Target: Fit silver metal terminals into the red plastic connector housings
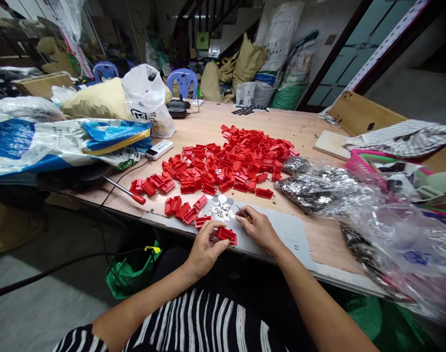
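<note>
My left hand (207,246) grips a small red plastic housing (227,235) between thumb and fingers at the table's front edge. Close beside it, my right hand (258,226) is closed round a thin pointed tool with a yellowish handle (247,217), probably tweezers or a small screwdriver; its tip points toward a pile of small shiny metal pieces (222,211). That pile lies on a grey mat (286,232) just beyond my hands. Another red housing (202,222) rests left of the pile, and a large heap of red housings (226,161) spreads behind it.
Clear bags of dark metal parts (318,188) lie on the right, near a pink basket (358,164). To the left are a red-handled screwdriver (135,196), a white device with a cable (159,149) and plastic sacks (61,142). A green bag (129,271) hangs below the table edge.
</note>
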Tool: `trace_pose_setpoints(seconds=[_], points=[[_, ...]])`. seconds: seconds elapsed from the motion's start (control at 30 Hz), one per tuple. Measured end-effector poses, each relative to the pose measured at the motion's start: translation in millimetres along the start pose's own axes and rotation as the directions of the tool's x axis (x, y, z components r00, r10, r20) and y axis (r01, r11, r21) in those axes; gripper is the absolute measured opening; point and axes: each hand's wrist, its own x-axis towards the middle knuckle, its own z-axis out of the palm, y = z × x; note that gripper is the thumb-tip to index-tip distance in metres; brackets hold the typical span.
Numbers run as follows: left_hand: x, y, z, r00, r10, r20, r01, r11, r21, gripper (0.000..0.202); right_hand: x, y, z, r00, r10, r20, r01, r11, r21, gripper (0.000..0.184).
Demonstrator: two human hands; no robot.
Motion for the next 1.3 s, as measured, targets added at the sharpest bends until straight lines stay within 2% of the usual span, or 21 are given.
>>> trace_pose_setpoints(seconds=[0.1, 0.23, 0.43, 0.67, 0.83, 0.97, 1.1, 1.2, 1.3], points=[[2.3, 5.4, 1.4, 0.998, -0.053, 0.029, 0.054, 0.997, -0.058, 0.035, -13.8, -2.9, -3.4, 0.998, 0.056, 0.01, -0.057, 0.984, 0.167, 0.017], [4.3, 10.0, 4.5, 0.981, -0.168, 0.099, 0.188, 0.949, -0.252, 0.045, -33.9, -14.8, -3.6, 0.996, 0.074, 0.058, -0.088, 0.949, 0.301, 0.02], [6.6, 9.9, 8.4, 0.968, -0.223, 0.117, 0.252, 0.876, -0.411, 0.051, -50.1, -29.6, -2.6, 1.0, 0.01, 0.021, -0.014, 0.979, 0.203, 0.02], [9.1, 18.7, 9.7, 0.953, -0.267, 0.141, 0.302, 0.828, -0.472, 0.05, -56.3, -29.9, -1.6, 0.999, -0.048, 0.023, 0.042, 0.98, 0.197, 0.016], [7.9, 19.1, 9.5, 0.934, -0.306, 0.183, 0.356, 0.776, -0.521, 0.045, -61.4, -29.5, -5.9, 0.988, -0.084, 0.13, 0.052, 0.971, 0.234, 0.011], [3.8, 13.7, 10.3, 0.926, -0.307, 0.217, 0.376, 0.785, -0.492, 0.039, -64.5, -27.5, -10.8, 0.969, -0.117, 0.217, 0.058, 0.963, 0.262, 0.008], [-0.2, 5.9, 14.2, 0.943, -0.257, 0.211, 0.326, 0.841, -0.432, 0.043, -66.8, -25.1, -8.9, 0.966, -0.106, 0.238, 0.034, 0.957, 0.287, 0.005], [0.9, 1.0, 16.1, 0.96, -0.22, 0.174, 0.272, 0.881, -0.387, 0.048, -67.6, -22.2, -5.4, 0.978, -0.046, 0.205, -0.016, 0.956, 0.293, 0.005], [6.1, -2.3, 14.6, 0.983, -0.149, 0.108, 0.169, 0.963, -0.21, 0.057, -67.1, -18.2, -4.9, 0.992, 0.006, 0.129, -0.039, 0.966, 0.255, 0.022]])
